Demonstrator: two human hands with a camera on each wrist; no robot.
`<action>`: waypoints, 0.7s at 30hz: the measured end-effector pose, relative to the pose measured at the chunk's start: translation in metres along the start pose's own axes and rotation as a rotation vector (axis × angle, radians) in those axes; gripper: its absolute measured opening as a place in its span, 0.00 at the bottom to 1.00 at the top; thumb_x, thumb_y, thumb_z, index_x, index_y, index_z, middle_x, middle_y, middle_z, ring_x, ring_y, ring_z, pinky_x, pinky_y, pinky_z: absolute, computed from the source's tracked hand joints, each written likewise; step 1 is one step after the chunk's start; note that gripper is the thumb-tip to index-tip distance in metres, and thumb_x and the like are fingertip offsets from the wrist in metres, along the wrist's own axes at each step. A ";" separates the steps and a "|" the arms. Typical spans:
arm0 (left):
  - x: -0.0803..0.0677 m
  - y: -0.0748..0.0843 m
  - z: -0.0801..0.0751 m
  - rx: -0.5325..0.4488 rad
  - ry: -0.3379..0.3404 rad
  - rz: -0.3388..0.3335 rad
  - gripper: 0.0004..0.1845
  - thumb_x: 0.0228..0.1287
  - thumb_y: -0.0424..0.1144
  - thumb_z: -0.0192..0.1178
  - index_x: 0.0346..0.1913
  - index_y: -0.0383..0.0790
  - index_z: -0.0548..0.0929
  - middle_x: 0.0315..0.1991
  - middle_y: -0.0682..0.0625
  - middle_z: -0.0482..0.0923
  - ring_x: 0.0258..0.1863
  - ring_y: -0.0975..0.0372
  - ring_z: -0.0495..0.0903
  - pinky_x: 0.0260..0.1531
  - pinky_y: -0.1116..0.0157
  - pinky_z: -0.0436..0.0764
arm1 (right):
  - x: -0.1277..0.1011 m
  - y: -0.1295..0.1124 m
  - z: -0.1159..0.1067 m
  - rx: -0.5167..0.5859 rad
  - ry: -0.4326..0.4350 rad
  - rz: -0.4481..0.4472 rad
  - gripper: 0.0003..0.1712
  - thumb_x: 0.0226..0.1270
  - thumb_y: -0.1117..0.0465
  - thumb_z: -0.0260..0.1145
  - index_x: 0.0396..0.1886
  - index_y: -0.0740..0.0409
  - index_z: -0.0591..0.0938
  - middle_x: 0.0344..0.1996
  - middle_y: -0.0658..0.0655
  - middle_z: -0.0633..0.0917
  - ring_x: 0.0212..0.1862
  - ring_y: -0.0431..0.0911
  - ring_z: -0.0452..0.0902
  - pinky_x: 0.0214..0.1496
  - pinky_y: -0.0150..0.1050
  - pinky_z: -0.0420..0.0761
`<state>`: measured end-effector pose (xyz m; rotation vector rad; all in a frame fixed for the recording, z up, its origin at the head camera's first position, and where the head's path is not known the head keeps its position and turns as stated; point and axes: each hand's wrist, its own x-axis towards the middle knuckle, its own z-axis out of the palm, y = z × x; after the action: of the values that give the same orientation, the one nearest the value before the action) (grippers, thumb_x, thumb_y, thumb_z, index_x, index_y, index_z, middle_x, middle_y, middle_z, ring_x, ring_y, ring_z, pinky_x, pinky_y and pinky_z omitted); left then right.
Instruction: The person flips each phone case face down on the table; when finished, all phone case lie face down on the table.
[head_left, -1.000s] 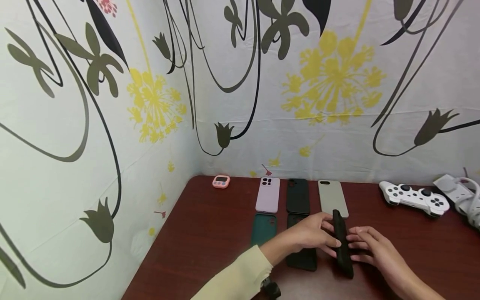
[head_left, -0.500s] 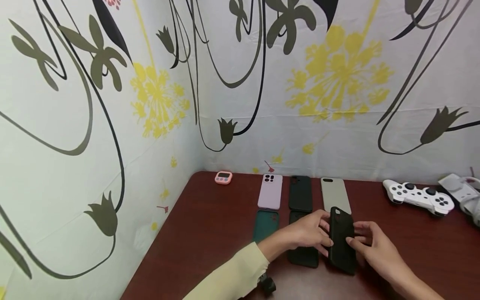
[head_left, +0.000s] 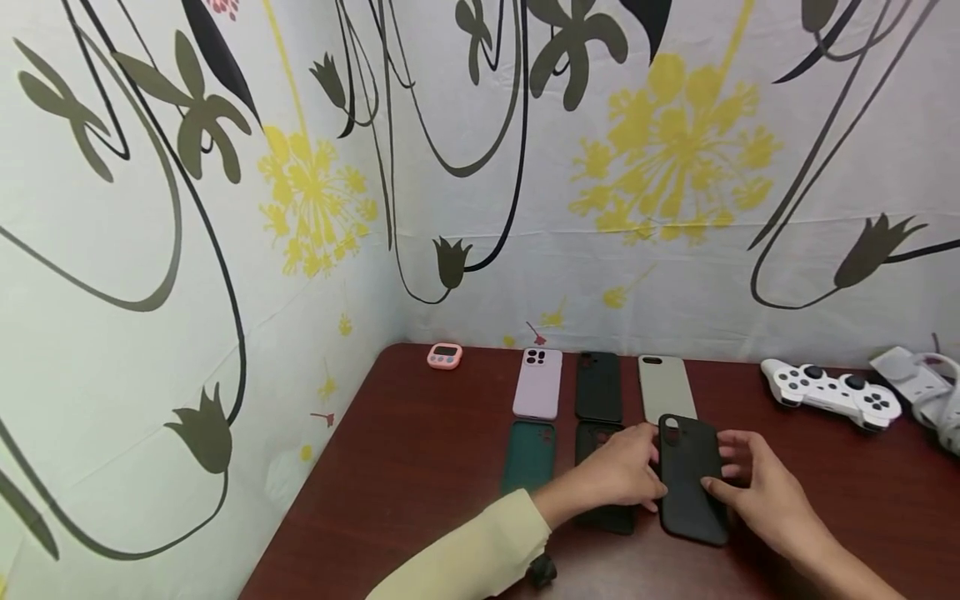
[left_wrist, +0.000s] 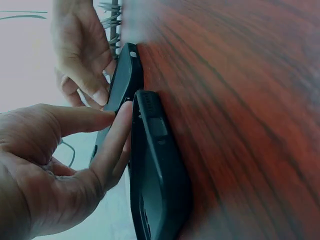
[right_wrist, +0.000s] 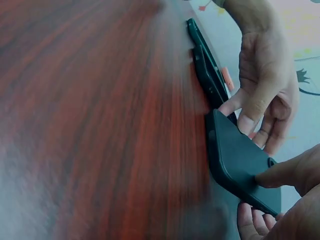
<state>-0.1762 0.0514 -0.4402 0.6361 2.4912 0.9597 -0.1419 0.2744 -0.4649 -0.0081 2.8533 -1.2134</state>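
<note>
One flat, black phone case (head_left: 688,487) with a hole near its top corner is held at a tilt, low over the red-brown wooden table (head_left: 420,483); whether the wood is touched cannot be told. The long left edge is pinched by the thumb and fingers of the left hand (head_left: 628,468). The right edge is gripped by the right hand (head_left: 765,496): the thumb is pressed on the flat back, and the fingers are tucked underneath.

A second black phone case (head_left: 611,521), laid with its hollow side up, is partly covered by the left hand. A dark green phone case (head_left: 528,454) beside it is partly hidden by an arm in a pale yellow sleeve (head_left: 483,537). Behind these, a lilac phone case (head_left: 537,390), a third black phone case (head_left: 598,390) and a pale grey-green phone case (head_left: 667,392) are set out in a row. A white game controller (head_left: 831,393) and a white plug with a cord (head_left: 911,379) are placed at the far right. A small pink timer (head_left: 445,358) is set near the far left corner.
</note>
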 end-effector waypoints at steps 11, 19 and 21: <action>0.000 0.005 0.006 0.383 0.090 -0.017 0.28 0.67 0.48 0.74 0.65 0.45 0.79 0.48 0.57 0.79 0.60 0.71 0.76 0.48 0.75 0.79 | 0.005 0.005 0.000 -0.080 -0.061 -0.033 0.43 0.65 0.57 0.78 0.72 0.71 0.69 0.58 0.72 0.82 0.45 0.39 0.81 0.37 0.30 0.77; 0.000 0.008 0.007 0.407 0.084 -0.019 0.26 0.68 0.48 0.74 0.65 0.48 0.79 0.60 0.55 0.76 0.45 0.70 0.79 0.38 0.74 0.79 | 0.012 0.004 -0.002 -0.104 -0.125 -0.010 0.44 0.66 0.55 0.77 0.74 0.72 0.68 0.59 0.73 0.82 0.50 0.50 0.84 0.39 0.33 0.77; 0.000 0.009 0.007 0.404 0.076 -0.014 0.28 0.68 0.47 0.73 0.68 0.49 0.78 0.63 0.54 0.75 0.45 0.70 0.79 0.37 0.74 0.79 | 0.013 0.005 -0.003 -0.117 -0.119 -0.021 0.44 0.66 0.55 0.78 0.73 0.72 0.69 0.59 0.73 0.83 0.50 0.49 0.84 0.39 0.33 0.78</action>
<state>-0.1701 0.0608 -0.4386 0.7112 2.7784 0.4806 -0.1545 0.2794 -0.4671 -0.1099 2.8220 -1.0110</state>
